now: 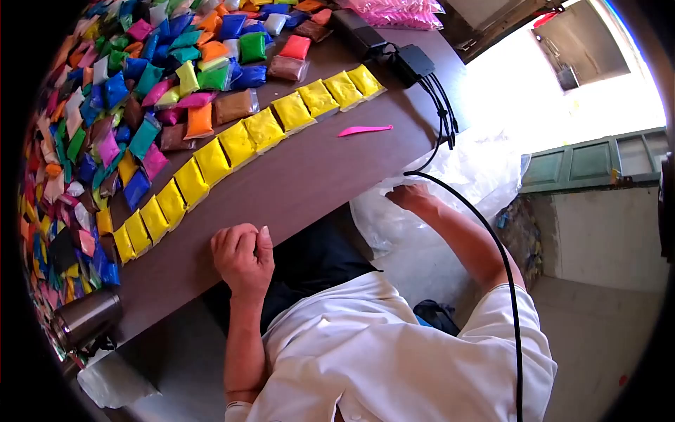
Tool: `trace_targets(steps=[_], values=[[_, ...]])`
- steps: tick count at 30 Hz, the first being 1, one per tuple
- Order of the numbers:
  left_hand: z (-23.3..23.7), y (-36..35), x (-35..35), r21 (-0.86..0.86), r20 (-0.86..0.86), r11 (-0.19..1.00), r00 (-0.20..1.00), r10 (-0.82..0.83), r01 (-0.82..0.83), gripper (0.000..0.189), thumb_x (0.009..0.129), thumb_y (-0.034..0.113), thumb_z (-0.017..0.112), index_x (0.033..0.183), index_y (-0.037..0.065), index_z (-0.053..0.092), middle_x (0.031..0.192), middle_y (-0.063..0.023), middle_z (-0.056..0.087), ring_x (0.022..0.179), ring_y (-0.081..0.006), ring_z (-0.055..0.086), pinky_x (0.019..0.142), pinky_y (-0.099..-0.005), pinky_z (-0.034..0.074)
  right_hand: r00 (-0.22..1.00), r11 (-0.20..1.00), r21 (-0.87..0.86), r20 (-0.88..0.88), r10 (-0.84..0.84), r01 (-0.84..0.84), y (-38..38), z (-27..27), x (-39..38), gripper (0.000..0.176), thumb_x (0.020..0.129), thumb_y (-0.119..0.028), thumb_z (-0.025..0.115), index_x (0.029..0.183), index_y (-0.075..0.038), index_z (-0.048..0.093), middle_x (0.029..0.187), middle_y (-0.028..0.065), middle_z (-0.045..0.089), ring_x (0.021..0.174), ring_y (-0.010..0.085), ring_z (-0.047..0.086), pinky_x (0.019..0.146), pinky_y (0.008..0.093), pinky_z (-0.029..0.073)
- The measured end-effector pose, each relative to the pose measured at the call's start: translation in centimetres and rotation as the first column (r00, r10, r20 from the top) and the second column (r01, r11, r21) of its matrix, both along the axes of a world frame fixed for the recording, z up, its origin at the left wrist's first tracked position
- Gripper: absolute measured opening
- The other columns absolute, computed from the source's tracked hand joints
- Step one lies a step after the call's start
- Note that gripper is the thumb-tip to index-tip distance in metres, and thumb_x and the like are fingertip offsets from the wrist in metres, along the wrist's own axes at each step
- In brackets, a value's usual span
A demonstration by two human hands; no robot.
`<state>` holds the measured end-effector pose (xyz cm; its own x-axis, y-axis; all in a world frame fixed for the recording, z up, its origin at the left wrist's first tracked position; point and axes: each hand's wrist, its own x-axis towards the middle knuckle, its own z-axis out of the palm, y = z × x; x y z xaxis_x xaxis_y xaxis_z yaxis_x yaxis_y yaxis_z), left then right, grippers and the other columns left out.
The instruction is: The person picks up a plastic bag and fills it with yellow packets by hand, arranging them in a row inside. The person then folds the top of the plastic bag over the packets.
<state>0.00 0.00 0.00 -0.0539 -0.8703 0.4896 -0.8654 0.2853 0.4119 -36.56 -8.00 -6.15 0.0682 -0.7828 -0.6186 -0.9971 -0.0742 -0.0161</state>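
Note:
My left hand (244, 259) rests at the front edge of the brown table (281, 207), fingers curled in and thumb up, with nothing showing in it. Beyond it runs a slanting row of flat yellow clay packets (239, 144), laid edge to edge. My right hand (410, 195) reaches down beside the table at the top of a large clear plastic bag (457, 179). Its fingers bend downward and are mostly hidden, so I cannot tell what they hold. A pink plastic modelling knife (364, 130) lies on the table between the row and the bag.
A big heap of small coloured packets (140, 91) covers the table's far left. A black box with cables (413, 65) sits at the right end, near pink bags (394, 13). One black cable (503, 260) hangs across my right arm. A metal cup (88, 318) stands lower left.

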Motion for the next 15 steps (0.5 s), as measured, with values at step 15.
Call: trace_targets(steps=[15], values=[[-0.1, -0.2, 0.1, -0.059, -0.023, 0.998, 0.999, -0.023, 0.022, 0.03, 0.094, 0.025, 0.06, 0.071, 0.006, 0.058, 0.08, -0.0077, 0.064, 0.076, -0.023, 0.061, 0.077, -0.0392, 0.049, 0.988, 0.992, -0.077, 0.127, -0.089, 0.099, 3.4, 6.9, -4.9, 0.021, 0.075, -0.017, 0.06, 0.091, -0.006, 0.067, 0.089, 0.0176, 0.068, 0.089, 0.035, 0.066, 0.078, 0.0413, 0.052]])
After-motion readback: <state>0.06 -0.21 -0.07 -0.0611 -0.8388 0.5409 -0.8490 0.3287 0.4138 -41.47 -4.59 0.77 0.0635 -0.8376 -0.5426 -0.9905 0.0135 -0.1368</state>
